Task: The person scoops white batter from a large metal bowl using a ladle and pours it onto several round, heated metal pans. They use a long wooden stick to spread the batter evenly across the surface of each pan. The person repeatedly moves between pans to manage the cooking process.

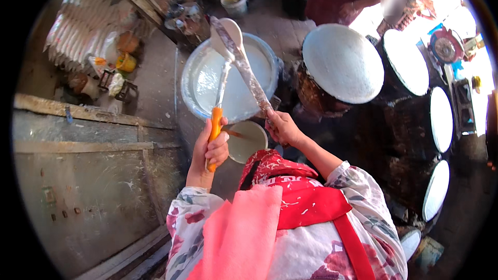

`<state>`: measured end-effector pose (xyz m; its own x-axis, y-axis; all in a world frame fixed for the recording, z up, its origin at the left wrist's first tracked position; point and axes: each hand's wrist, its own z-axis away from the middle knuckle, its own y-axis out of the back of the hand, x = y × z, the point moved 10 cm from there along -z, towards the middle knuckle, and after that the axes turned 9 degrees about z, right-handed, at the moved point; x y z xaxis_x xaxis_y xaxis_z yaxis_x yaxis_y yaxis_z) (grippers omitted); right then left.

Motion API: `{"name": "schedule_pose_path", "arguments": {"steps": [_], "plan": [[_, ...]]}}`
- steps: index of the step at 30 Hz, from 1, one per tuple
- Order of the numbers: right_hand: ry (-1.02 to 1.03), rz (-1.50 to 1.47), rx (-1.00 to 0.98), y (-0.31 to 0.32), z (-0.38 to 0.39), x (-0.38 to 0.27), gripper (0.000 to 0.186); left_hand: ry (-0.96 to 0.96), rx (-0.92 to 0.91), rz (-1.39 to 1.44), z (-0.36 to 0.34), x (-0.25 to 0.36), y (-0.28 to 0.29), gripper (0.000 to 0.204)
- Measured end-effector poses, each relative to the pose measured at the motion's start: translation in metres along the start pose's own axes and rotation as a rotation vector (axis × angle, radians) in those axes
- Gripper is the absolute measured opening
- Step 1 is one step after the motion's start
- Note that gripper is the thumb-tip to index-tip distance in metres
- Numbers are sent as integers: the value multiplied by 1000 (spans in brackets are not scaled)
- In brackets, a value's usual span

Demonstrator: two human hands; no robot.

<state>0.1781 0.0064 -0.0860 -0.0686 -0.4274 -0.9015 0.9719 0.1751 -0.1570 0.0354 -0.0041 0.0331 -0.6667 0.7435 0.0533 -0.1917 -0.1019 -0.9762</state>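
Ladle and long blade crossed over the batter basin

Left hand [210, 148] fisted on the orange-handled ladle [226, 54], right hand [282, 128] clamped on the flat blade [244, 67] scraping its bowl above the basin [193, 98]; scraped batter could drip outside the basin's rim, near the small bowl [249, 142].

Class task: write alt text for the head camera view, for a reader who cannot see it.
Seen from above, a person's left hand holds an orange-handled ladle and the right hand a long flat spatula, crossed over a large basin of white batter. Round white-coated steaming drums stand to the right.
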Motion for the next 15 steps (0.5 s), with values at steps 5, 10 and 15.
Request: {"name": "schedule_pose_path", "arguments": {"steps": [5, 10, 15], "plan": [[640, 750, 253, -10, 24, -115, 42, -373, 16, -456, 21, 44, 28, 39], [581, 842, 255, 7, 43, -92, 36, -319, 228, 129, 1, 54, 81, 34], [84, 456, 339, 75, 41, 8, 40, -475, 836, -1186, 25, 72, 122, 32]]}}
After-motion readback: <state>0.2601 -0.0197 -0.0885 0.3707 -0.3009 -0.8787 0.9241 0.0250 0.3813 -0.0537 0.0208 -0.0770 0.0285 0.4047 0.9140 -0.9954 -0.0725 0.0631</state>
